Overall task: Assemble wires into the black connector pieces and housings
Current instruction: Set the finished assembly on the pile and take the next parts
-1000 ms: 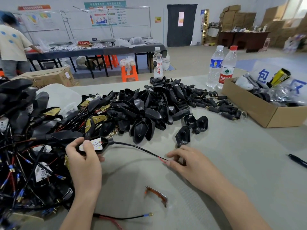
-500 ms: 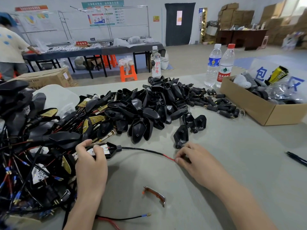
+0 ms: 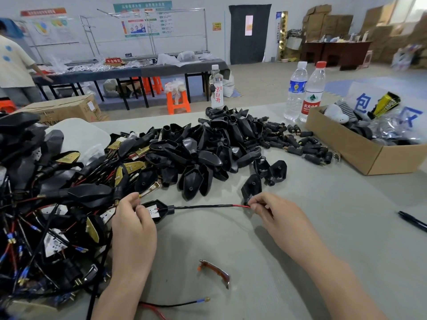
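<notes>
Wire [image 3: 208, 206], black with a red end, is stretching almost level just above the bench [image 3: 335, 239] between the two hands. The left hand [image 3: 132, 225] is holding the black housing [image 3: 161, 212] that the wire is running out of. Its grip is pinching the housing's near end and covering part of the white piece inside. The right hand [image 3: 277, 218] is pressing its grip together on the red tip and hiding the very end, so what is sitting there cannot be told. Just behind its fingertips a single shell [image 3: 251, 189] is lying apart from the big pile [image 3: 196, 155]. At the left a tangle of wired housings [image 3: 46, 215] is running out of view, and the right edge is cutting off a pen [image 3: 413, 221].
</notes>
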The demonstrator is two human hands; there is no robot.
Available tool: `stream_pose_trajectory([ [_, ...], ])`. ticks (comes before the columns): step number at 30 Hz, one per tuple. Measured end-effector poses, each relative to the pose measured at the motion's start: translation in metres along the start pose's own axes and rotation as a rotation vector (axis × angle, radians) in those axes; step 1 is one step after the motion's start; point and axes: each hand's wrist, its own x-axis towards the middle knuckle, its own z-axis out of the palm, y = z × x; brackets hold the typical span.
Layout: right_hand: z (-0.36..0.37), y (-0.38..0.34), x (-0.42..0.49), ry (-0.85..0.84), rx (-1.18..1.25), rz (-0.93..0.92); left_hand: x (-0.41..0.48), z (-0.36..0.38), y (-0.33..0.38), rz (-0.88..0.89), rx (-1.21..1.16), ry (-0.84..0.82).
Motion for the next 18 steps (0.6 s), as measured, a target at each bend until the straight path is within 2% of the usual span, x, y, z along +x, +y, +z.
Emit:
stream_pose_trajectory([
  [5,-0.006,-0.011,0.002,0.102,0.422,0.039,-0.007,0.001,0.006,0.171,0.154,-0.026],
  [8,-0.013,-0.018,0.003,0.112,0.69,0.065,-0.017,0.006,0.015,0.332,0.123,-0.08],
  [14,-0.011,-0.026,0.0,0.03,0.997,0.092,-0.056,0.044,0.047,0.688,0.107,-0.241],
  [18,-0.011,-0.023,0.0,-0.063,1.15,0.124,-0.057,0.051,0.051,0.724,0.09,-0.212],
])
